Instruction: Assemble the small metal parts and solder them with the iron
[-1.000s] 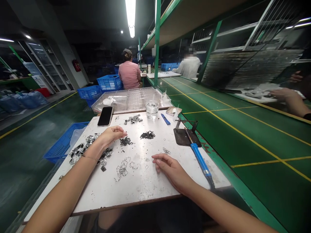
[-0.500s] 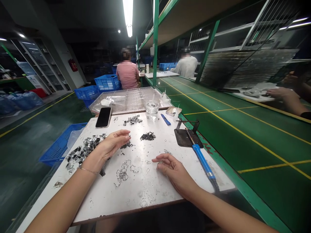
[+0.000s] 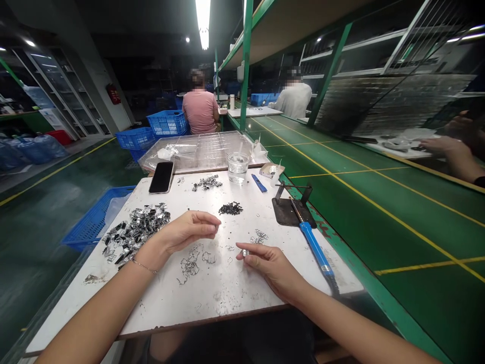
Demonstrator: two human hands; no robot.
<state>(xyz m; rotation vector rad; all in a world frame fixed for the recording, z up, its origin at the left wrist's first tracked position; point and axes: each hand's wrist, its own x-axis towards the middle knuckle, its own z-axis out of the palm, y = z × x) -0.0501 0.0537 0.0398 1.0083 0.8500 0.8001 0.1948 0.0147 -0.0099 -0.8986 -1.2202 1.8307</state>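
Note:
My right hand (image 3: 275, 265) pinches a small shiny metal part (image 3: 245, 252) between thumb and fingers, low over the white tabletop (image 3: 242, 290). Fingertips pressed together, my left hand (image 3: 189, 231) is a little farther up and to the left; whatever it grips is too small to make out. Below it lies a tangle of thin bent wire pieces (image 3: 189, 267). More small wire pieces (image 3: 259, 236) are just beyond my right hand. A heap of small black parts (image 3: 231, 208) sits beyond both hands, and a large pile of shiny metal clips (image 3: 138, 230) is left of my left wrist.
A blue soldering iron (image 3: 316, 250) rests on its dark stand (image 3: 290, 211) at the right. Farther back are a phone (image 3: 161, 177), a glass of clear liquid (image 3: 238, 169), a blue knife (image 3: 259, 183) and another metal pile (image 3: 207, 182). Co-workers sit beyond; another person's hands (image 3: 445, 146) show at right.
My left hand has moved right, away from the small black parts and closer to my right hand. The metal part in my right fingers now shows more clearly.

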